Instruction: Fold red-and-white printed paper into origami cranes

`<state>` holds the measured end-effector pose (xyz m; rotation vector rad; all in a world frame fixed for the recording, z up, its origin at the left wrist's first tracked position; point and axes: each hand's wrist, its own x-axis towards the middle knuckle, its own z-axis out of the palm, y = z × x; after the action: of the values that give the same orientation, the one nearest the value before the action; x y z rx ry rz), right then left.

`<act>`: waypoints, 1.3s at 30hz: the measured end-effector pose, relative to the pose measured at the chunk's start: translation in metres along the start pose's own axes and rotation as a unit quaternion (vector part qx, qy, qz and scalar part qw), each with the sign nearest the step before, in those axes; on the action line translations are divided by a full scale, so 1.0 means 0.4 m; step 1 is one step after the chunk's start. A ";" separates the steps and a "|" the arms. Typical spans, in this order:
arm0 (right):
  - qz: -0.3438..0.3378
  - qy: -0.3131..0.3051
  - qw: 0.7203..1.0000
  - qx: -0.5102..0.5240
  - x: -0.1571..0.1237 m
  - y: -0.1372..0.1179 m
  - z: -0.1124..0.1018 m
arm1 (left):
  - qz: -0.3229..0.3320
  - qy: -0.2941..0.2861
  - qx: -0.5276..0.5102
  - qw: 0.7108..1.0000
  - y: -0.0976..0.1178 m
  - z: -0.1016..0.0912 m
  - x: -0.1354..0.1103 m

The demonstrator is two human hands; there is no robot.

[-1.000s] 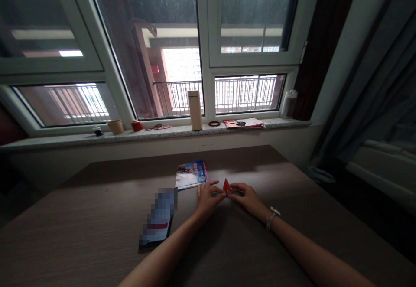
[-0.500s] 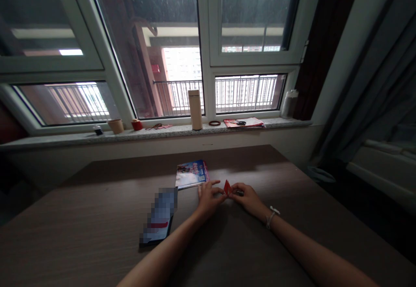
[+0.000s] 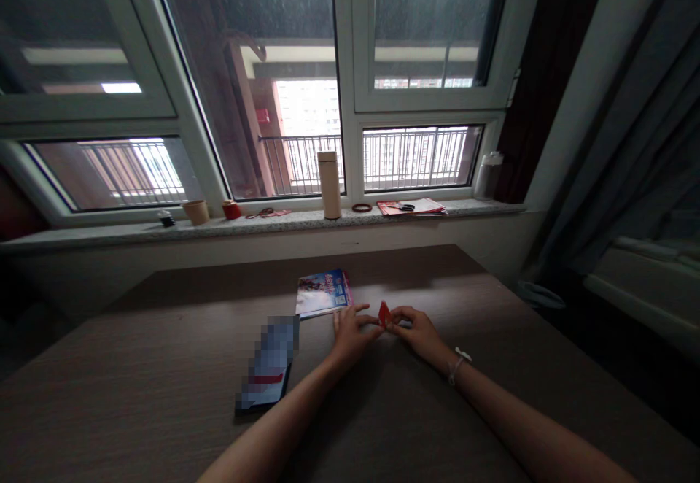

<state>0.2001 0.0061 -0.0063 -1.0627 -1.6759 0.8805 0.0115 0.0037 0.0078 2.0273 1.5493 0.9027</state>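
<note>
A small folded red paper piece (image 3: pixel 383 312) stands between my two hands just above the brown wooden table (image 3: pixel 136 366). My left hand (image 3: pixel 350 335) pinches its left side with thumb and forefinger, the other fingers spread. My right hand (image 3: pixel 416 332) pinches its right side, fingers curled, a pale bracelet on the wrist. Both forearms rest low over the table.
A colourful booklet (image 3: pixel 323 292) lies just beyond my left hand. A dark phone (image 3: pixel 267 366) lies to the left. On the windowsill (image 3: pixel 98 233) stand a tall beige flask (image 3: pixel 329 184), a cup (image 3: pixel 195 212), a red pot (image 3: pixel 231 210), red papers with scissors (image 3: pixel 409 207) and a jar (image 3: pixel 486 175).
The red paper looks narrower and has shifted slightly right between my fingertips. My hands stay in almost the same place.
</note>
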 end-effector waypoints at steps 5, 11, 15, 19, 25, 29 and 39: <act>0.002 0.004 1.000 -0.002 0.001 0.002 0.000 | 0.000 -0.012 0.013 1.000 0.000 -0.001 0.000; 0.012 0.021 0.999 -0.022 -0.005 -0.015 0.001 | 0.016 -0.011 0.018 1.000 -0.006 0.002 0.000; 0.000 0.021 0.998 -0.053 -0.006 -0.018 0.000 | 0.010 -0.005 0.024 1.000 -0.005 0.004 -0.001; -0.006 0.004 0.999 -0.049 -0.004 -0.009 -0.004 | 0.009 -0.005 0.030 0.999 -0.006 0.007 -0.003; -0.009 0.006 0.999 -0.053 -0.004 -0.002 0.001 | 0.017 -0.024 0.027 0.999 -0.007 0.008 -0.003; 0.011 0.018 0.999 -0.047 -0.005 -0.007 0.006 | 0.021 -0.021 0.026 0.999 -0.004 0.006 -0.003; -0.002 0.019 0.998 -0.054 -0.003 -0.014 -0.002 | 0.030 -0.028 0.014 0.999 -0.001 -0.002 -0.009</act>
<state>0.1997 0.0029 -0.0013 -1.1410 -1.7083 0.7693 0.0100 0.0006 0.0072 2.1109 1.4852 0.8435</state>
